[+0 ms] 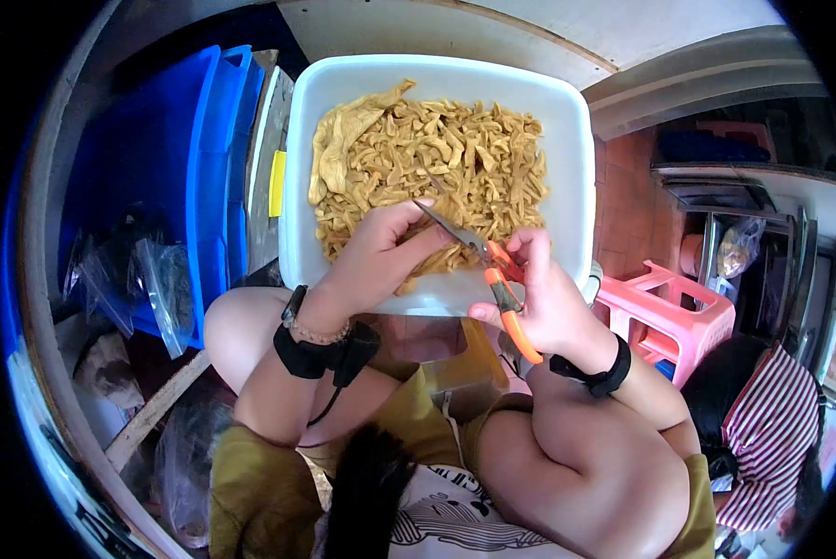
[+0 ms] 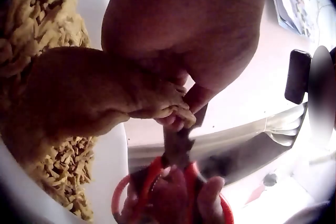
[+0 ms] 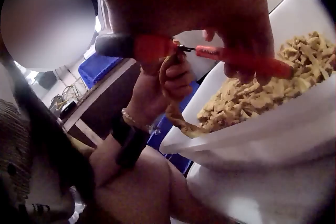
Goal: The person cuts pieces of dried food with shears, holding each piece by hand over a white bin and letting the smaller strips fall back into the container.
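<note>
Head view: orange-handled scissors are gripped in the right hand, and a yellow strip is pinched by the left hand over the white tub, near edge.

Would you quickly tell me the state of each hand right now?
Left hand: closed, holding a yellow food piece.
Right hand: closed, gripping the orange scissors.

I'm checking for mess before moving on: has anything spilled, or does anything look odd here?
Nothing stands out. The cut strips all lie inside the white tub; the left hand holds a piece over it, the right hand grips the scissors.
</note>
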A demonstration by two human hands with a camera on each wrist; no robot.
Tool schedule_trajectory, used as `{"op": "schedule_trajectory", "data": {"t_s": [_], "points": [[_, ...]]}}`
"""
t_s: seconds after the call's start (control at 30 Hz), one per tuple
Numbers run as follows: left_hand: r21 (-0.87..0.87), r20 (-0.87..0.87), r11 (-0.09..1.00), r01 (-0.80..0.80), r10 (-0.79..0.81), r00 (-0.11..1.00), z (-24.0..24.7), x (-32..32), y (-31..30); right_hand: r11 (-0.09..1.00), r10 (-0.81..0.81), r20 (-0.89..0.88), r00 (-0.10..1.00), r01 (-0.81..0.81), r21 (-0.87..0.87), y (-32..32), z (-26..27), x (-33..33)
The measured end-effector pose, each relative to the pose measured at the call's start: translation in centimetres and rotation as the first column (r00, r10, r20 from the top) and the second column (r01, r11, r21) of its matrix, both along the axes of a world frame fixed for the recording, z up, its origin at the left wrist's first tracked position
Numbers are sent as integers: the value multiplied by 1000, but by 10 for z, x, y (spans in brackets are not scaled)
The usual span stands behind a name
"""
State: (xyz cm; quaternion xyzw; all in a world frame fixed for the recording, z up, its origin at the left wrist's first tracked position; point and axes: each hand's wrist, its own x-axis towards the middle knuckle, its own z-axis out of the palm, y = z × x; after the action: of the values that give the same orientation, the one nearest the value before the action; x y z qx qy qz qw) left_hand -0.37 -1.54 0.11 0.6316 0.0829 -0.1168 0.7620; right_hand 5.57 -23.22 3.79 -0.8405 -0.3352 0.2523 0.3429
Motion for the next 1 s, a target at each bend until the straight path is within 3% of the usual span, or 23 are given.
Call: {"op": "schedule_trajectory", "data": {"t_s": [0.07,0.17,0.23,0.3,0.4,0.6,0.67,0.73,0.8,0.87,1.0], "points": [[20,165,999,-46,42,985,-4,1,-3,1000,3,-8,1000,-3,-19,1,3,1],[87,73,996,-27,21,997,0,-1,0,998,-2,-35,999,0,-58,1,6,1],[93,111,994,-50,39,993,0,0,-2,994,-6,-36,999,2,-105,2,7,1],[103,148,992,-73,57,987,-3,1,-1,995,-17,-36,999,14,-95,0,5,0],[69,72,993,-94,89,993,-9,2,5,997,-56,-37,998,53,-60,-2,0,-1],[124,83,991,-49,39,996,-6,3,12,995,-85,-51,995,83,-47,-4,-1,0],[258,77,963,76,-99,992,-3,1,12,994,-92,-47,995,89,-61,-4,0,1],[253,111,963,92,-124,986,-4,-2,2,996,-9,37,999,12,-90,-4,0,1],[249,145,962,109,-148,978,-5,-2,-1,993,-35,-21,999,32,-115,-5,-2,1],[227,-23,960,165,-164,986,-5,-1,2,989,-60,-79,995,48,-138,-5,-2,2],[180,79,984,16,-31,996,-5,-1,3,993,-76,2,997,76,-92,-4,0,2]]}}
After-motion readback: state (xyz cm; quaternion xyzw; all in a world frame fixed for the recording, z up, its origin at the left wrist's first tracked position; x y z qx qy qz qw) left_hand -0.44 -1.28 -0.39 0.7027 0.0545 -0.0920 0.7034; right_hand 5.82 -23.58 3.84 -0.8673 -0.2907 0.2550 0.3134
